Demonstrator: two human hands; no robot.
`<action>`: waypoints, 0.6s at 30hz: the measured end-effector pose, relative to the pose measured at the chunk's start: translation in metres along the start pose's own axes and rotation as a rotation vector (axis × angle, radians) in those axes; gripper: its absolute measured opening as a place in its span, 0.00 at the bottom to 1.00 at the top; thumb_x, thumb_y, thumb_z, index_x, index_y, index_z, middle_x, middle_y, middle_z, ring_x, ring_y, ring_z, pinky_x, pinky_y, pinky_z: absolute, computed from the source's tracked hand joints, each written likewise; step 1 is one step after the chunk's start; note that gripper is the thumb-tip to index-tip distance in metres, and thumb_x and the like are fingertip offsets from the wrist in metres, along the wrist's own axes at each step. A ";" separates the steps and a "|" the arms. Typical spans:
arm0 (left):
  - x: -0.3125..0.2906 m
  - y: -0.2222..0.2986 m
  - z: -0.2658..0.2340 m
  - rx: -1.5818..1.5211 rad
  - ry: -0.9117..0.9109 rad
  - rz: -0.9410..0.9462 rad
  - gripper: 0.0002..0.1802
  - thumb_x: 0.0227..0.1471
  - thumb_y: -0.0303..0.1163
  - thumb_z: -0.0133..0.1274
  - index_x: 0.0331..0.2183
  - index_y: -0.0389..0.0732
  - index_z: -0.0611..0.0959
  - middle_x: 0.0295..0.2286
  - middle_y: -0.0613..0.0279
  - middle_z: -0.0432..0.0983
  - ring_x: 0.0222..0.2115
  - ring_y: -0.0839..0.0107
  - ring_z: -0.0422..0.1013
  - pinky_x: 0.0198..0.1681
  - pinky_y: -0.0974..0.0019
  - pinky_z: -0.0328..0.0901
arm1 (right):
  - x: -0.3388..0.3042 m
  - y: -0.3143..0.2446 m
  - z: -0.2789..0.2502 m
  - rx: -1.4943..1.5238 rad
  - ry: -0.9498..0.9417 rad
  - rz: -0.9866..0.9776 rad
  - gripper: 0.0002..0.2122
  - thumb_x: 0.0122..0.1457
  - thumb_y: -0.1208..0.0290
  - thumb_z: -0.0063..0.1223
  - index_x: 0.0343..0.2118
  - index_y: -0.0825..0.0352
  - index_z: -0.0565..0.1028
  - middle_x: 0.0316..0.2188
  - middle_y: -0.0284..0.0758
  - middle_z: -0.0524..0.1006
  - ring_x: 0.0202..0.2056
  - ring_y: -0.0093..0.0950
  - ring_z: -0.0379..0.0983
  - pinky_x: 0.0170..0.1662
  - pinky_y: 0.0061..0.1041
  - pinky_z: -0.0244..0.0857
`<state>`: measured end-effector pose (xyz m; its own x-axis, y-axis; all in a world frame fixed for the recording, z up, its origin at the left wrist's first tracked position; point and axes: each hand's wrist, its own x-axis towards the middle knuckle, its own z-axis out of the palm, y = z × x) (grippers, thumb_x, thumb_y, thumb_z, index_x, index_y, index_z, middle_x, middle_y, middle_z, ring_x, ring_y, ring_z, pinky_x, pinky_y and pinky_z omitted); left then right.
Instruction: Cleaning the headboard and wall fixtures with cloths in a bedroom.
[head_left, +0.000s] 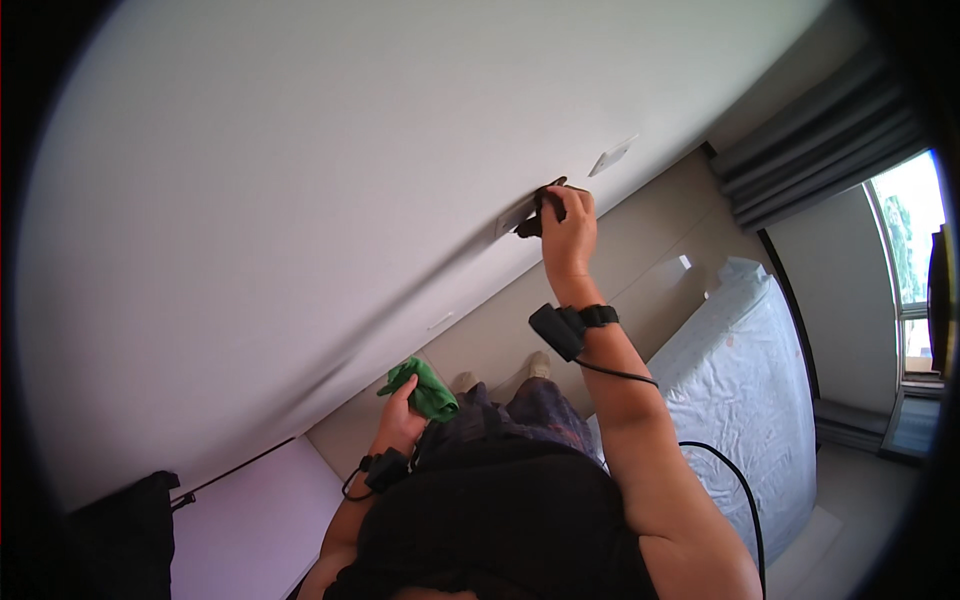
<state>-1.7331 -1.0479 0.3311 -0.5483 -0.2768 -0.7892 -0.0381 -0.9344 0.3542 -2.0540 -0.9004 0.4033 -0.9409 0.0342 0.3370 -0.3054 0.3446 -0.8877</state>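
With my right arm stretched forward, my right hand grips a dark brown cloth and presses it to a pale wall plate, whose right part the cloth hides. Farther along the white wall is a second wall plate, apart from my hand. Low at my left side, my left hand is closed round a bunched green cloth, held away from the wall. Black devices with cables are strapped to both wrists.
A bed or mattress under crinkled whitish sheeting stands close on my right. Grey curtains hang beside a window. A pale lilac flat surface and a black bag-like thing are at lower left. Tiled floor runs along the wall.
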 end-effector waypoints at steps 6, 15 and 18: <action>-0.003 0.000 0.004 0.016 0.040 0.022 0.10 0.51 0.28 0.50 0.37 0.40 0.74 0.35 0.59 0.72 0.38 0.63 0.69 0.43 0.54 0.65 | 0.006 0.005 0.003 0.086 -0.002 0.113 0.07 0.48 0.77 0.52 0.32 0.66 0.73 0.36 0.38 0.69 0.36 0.36 0.69 0.39 0.28 0.65; 0.001 0.001 -0.003 -0.003 0.032 0.000 0.09 0.50 0.28 0.50 0.37 0.41 0.74 0.34 0.60 0.73 0.37 0.63 0.70 0.43 0.55 0.65 | -0.004 0.000 0.010 0.098 0.047 0.045 0.07 0.48 0.78 0.52 0.32 0.66 0.73 0.33 0.38 0.71 0.35 0.36 0.69 0.39 0.27 0.64; 0.000 0.003 -0.001 0.000 0.036 0.004 0.09 0.50 0.28 0.50 0.37 0.41 0.74 0.34 0.60 0.73 0.36 0.64 0.70 0.42 0.55 0.65 | -0.011 -0.003 0.014 0.002 0.066 -0.012 0.07 0.48 0.79 0.53 0.31 0.67 0.73 0.33 0.39 0.71 0.35 0.36 0.69 0.39 0.27 0.63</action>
<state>-1.7324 -1.0506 0.3321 -0.5177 -0.2880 -0.8056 -0.0362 -0.9334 0.3570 -2.0450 -0.9146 0.3978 -0.9255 0.0917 0.3676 -0.3171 0.3434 -0.8840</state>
